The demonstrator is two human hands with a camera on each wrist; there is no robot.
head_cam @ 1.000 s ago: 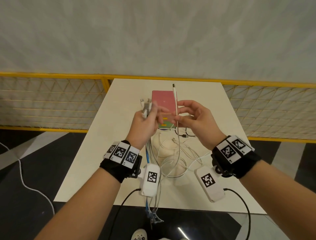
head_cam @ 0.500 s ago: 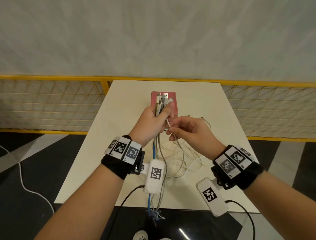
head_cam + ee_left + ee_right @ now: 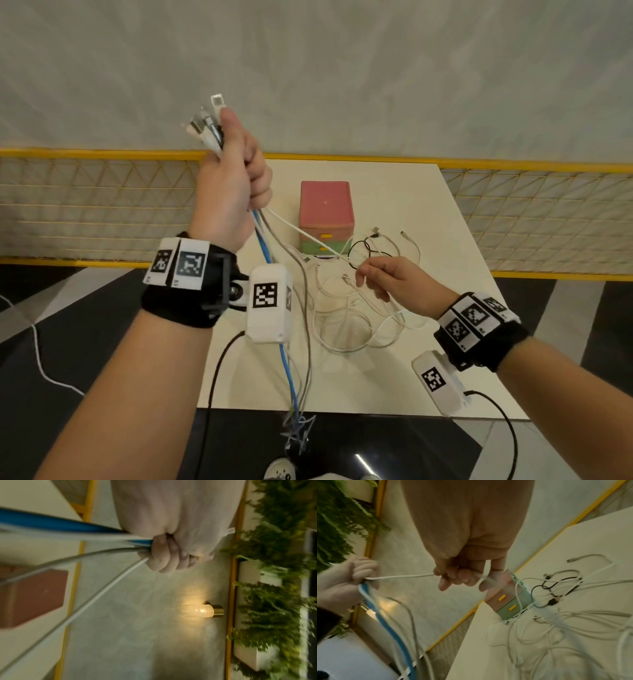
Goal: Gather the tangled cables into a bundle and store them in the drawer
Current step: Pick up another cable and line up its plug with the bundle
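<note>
Over the tabletop (image 3: 411, 383), toward ten o'clock in the head view, I had my left hand (image 3: 233, 192) raised and closed in a fist round a bunch of cable ends, their plugs (image 3: 205, 126) sticking out above the thumb. From the underside of that fist a blue cable (image 3: 286, 370) and several grey and white ones hung down past the near edge of the tabletop. One white cable (image 3: 301, 229) ran taut from the fist toward four o'clock to my right hand (image 3: 397, 284), whose thumb and fingers were lightly curled, pinching that strand low over the pile. What remained of the tangled cables (image 3: 356, 318) lay in loose white loops on the tabletop, with a thin black cable (image 3: 366, 248) among them, just in front of the small drawer unit (image 3: 325, 212) at twelve o'clock; both its drawers looked closed. I judged these cables light, limp and fairly slick, so they would slide through a loose pinch and snag on one another at the plugs. The stiff plug ends seemed the best place to take hold, adding each to the fist while the slack trailed. Pulling hard on the taut strand could have dragged the whole heap or tightened a knot.
</note>
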